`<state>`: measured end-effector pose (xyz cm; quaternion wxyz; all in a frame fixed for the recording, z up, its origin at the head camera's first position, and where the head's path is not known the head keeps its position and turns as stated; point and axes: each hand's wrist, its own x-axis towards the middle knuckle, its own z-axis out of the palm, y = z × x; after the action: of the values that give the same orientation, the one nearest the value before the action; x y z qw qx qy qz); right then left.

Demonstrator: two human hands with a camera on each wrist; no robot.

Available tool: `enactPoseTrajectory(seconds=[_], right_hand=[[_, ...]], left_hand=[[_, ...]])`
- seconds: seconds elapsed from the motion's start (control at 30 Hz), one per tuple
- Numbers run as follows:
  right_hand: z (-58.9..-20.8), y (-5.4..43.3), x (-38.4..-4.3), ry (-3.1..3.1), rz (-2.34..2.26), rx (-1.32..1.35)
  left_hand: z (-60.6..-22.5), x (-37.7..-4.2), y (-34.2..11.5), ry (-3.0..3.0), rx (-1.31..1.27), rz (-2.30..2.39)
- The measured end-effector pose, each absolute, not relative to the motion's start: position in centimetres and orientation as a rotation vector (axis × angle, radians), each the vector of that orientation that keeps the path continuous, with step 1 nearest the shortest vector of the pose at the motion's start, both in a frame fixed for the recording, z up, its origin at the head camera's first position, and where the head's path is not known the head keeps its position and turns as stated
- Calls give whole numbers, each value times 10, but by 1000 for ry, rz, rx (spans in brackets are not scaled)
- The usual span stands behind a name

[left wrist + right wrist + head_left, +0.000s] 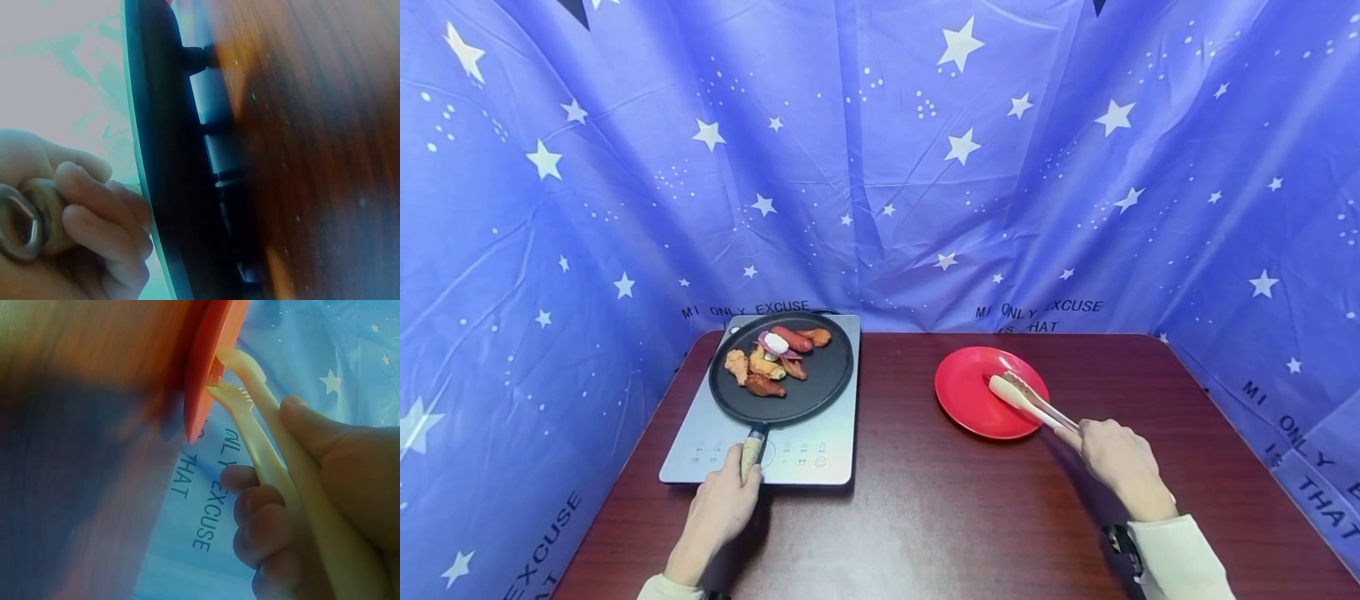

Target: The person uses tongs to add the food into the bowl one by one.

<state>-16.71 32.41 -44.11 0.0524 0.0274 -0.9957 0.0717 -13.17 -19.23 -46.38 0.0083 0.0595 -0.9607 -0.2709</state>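
Observation:
My left hand (722,500) grips the wooden handle (750,457) of a black frying pan (820,379); a metal ring (36,232) hangs at the handle's end in the left wrist view. Fried chicken pieces (764,385), a red sausage (792,337) and a purple-edged slice with a white piece (777,343) on it lie in the pan. On the right, my right hand (1120,458) holds cream tongs (1026,403), thumb on one arm and fingers round the other. Their tips are close over the red plate (955,396), with a small reddish bit between them; I cannot tell what it is.
Under the pan is a silver induction cooktop (688,462) with touch controls, at the left of the dark red wooden table (895,500). A purple-blue star-patterned curtain (880,167) surrounds the table's back and sides.

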Motion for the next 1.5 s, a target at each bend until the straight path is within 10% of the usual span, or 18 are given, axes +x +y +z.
enactPoseTrajectory(seconds=[1.5], right_hand=[[-427,297,-174,-2853,318,127]], left_hand=[[-462,-132,-192,-3004,195,-861]])
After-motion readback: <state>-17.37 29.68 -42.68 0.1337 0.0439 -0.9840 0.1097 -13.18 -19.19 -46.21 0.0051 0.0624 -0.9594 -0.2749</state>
